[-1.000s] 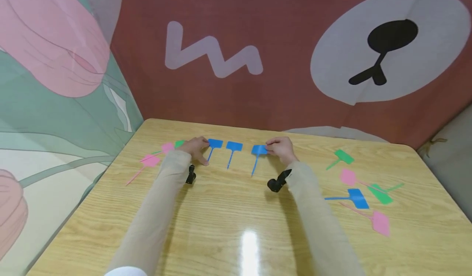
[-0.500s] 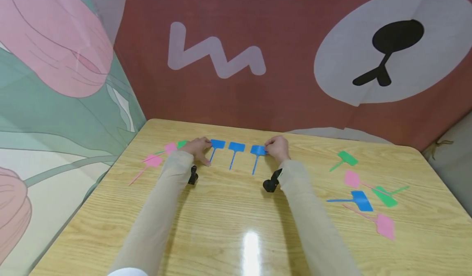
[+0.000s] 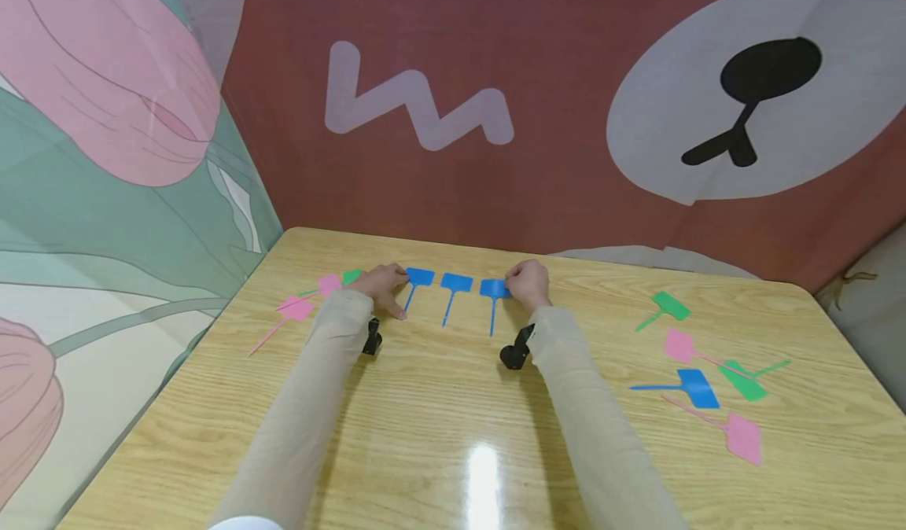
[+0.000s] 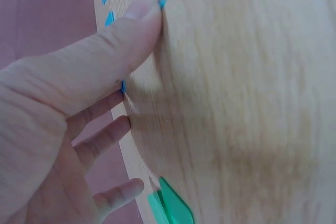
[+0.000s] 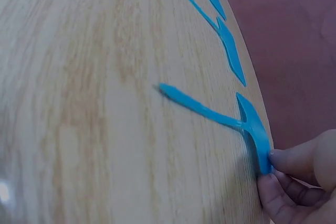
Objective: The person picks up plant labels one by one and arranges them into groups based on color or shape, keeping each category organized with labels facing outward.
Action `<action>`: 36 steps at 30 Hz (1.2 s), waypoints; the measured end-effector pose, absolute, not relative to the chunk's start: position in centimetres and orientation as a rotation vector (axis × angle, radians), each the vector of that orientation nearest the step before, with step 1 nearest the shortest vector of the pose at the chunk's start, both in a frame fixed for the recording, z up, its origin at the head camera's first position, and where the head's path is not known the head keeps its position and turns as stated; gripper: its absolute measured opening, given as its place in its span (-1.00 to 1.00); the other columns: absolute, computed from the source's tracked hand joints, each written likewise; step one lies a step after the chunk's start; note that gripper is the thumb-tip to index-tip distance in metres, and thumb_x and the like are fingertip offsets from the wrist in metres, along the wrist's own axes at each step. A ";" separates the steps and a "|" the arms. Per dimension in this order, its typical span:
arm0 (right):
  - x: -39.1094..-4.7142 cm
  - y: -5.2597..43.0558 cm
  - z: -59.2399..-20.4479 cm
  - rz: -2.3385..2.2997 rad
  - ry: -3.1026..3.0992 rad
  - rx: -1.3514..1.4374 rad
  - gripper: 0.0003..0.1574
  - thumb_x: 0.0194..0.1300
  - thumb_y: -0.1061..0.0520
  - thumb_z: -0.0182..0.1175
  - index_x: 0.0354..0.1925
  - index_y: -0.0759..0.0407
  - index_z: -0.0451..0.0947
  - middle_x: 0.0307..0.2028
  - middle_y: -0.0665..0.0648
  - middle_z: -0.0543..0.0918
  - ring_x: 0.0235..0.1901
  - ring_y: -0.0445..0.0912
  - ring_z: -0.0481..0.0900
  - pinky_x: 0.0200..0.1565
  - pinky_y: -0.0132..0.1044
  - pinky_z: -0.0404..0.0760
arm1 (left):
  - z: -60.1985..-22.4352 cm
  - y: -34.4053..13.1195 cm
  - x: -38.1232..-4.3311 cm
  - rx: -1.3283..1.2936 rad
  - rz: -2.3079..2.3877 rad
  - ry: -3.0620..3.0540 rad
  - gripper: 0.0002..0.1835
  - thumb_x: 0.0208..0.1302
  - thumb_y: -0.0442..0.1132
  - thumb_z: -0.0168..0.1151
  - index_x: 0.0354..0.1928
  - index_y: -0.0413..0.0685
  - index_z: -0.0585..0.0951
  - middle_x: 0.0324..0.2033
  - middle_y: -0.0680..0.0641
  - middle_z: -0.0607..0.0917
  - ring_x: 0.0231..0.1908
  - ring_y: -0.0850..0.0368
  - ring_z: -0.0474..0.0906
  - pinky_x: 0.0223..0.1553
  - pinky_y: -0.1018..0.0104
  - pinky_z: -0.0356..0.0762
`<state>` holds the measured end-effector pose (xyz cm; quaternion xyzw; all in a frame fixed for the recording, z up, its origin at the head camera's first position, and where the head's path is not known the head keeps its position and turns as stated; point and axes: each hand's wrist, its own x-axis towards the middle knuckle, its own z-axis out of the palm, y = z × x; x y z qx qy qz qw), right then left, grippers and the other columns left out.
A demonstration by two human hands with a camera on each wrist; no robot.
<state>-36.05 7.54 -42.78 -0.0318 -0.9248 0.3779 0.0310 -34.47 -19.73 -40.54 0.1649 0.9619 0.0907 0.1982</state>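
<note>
Three blue T-shaped plant labels lie in a row near the table's far edge in the head view: a left one (image 3: pixel 421 276), a middle one (image 3: pixel 456 281) and a right one (image 3: pixel 491 288). My right hand (image 3: pixel 532 284) pinches the right label's head (image 5: pixel 256 129) by its outer edge between thumb and fingers. My left hand (image 3: pixel 378 285) rests beside the left label, fingers spread. In the left wrist view, its thumb (image 4: pixel 137 22) touches the tip of that stem, and a fingertip meets the head's edge. The thumb hides most of that label there.
Left of the left hand lie a green label (image 3: pixel 351 277) and two pink labels (image 3: pixel 296 308). At the table's right are a green label (image 3: pixel 670 305), a pink label (image 3: pixel 679 345) overlapping another green one (image 3: pixel 747 384), a blue label (image 3: pixel 698 389) and another pink label (image 3: pixel 744 439).
My right hand has shifted slightly left with the right blue label, whose stem now points more straight toward me. The left hand stays by its label. The head view has shifted a little.
</note>
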 end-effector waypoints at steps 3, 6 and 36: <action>-36.0 7.7 -42.7 1.108 -2.864 -0.071 -0.87 0.09 0.32 0.17 -0.42 0.37 0.65 -0.39 0.25 0.65 -0.35 0.06 0.52 -0.23 -0.16 0.51 | -40.6 -19.7 -34.5 0.462 0.256 2.687 -0.12 0.03 -0.03 0.34 0.35 -0.16 0.16 0.31 -0.19 0.14 0.29 -0.16 0.02 0.21 -0.16 0.03; -35.9 8.0 -42.6 1.098 -2.886 -0.009 -0.87 0.08 0.31 0.19 -0.39 0.36 0.65 -0.35 0.25 0.65 -0.33 0.06 0.52 -0.24 -0.16 0.51 | -40.6 -19.7 -34.5 0.465 0.252 2.687 -0.12 0.03 -0.03 0.34 0.35 -0.16 0.16 0.31 -0.19 0.14 0.29 -0.16 0.02 0.21 -0.17 0.02; -34.3 9.5 -41.7 1.101 -2.969 0.320 -0.60 0.13 0.14 0.26 -0.08 0.35 0.57 -0.17 0.27 0.59 -0.22 0.08 0.50 -0.18 -0.09 0.49 | -40.7 -19.7 -34.4 0.474 0.264 2.697 -0.11 0.02 -0.03 0.35 0.34 -0.19 0.17 0.30 -0.20 0.15 0.29 -0.17 0.02 0.22 -0.10 0.06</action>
